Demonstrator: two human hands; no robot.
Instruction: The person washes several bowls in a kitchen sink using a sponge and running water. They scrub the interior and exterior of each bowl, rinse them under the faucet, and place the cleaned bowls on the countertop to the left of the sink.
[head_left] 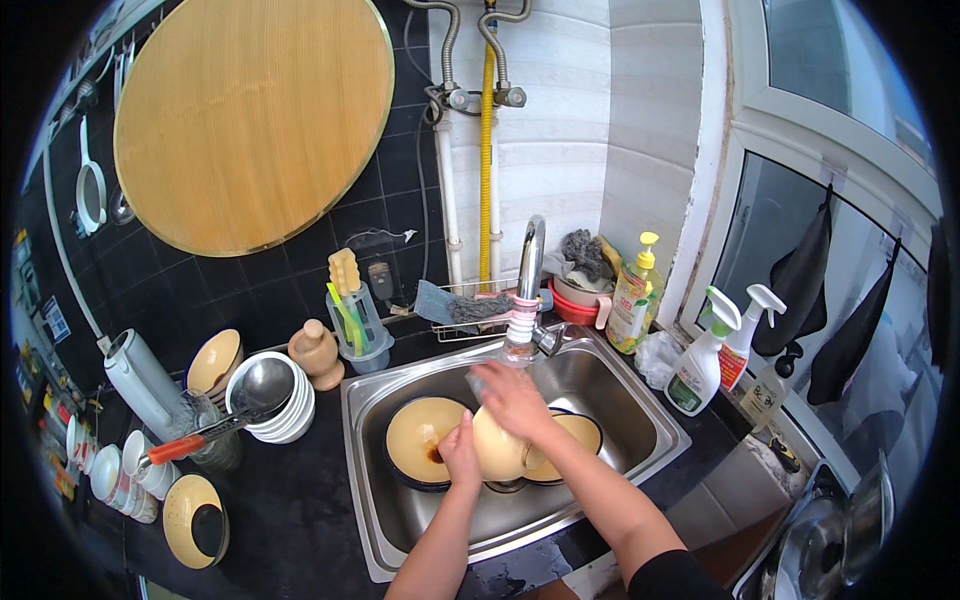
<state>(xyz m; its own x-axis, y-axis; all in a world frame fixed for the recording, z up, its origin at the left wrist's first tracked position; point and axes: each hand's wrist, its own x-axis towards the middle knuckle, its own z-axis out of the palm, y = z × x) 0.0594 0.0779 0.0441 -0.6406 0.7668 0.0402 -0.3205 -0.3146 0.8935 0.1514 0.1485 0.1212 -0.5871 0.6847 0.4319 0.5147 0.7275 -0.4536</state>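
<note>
Brushed steel forms the sink [362, 500] at the centre of the frame, its rim rounded at the corners. Inside it lie two round bowls, smooth and glossy: the left bowl [412, 430], cream within, dark at the rim and marked by a brown stain, and the right bowl [577, 438], also cream and partly covered by the forearm. Between them, just below the curved chrome faucet [531, 255], is the held bowl [500, 455] — pale cream, tilted, its rounded side showing.

The left hand [460, 455] is closed on the near left side of the held bowl, thumb pointing up along it; the rest of its fingers are mostly hidden. The right hand [512, 402] lies over the top, fingers stretched out rather than curled, the palm side turned to the bowl — how firmly it presses, I cannot tell.

At the upper left hangs a large wooden disc [255, 120] with visible straight grain. Left of the sink stand a turned wooden mortar [316, 358] and stacked white bowls [290, 424] under a metal ladle [268, 384]; right of it, plastic spray bottles [697, 372].
</note>
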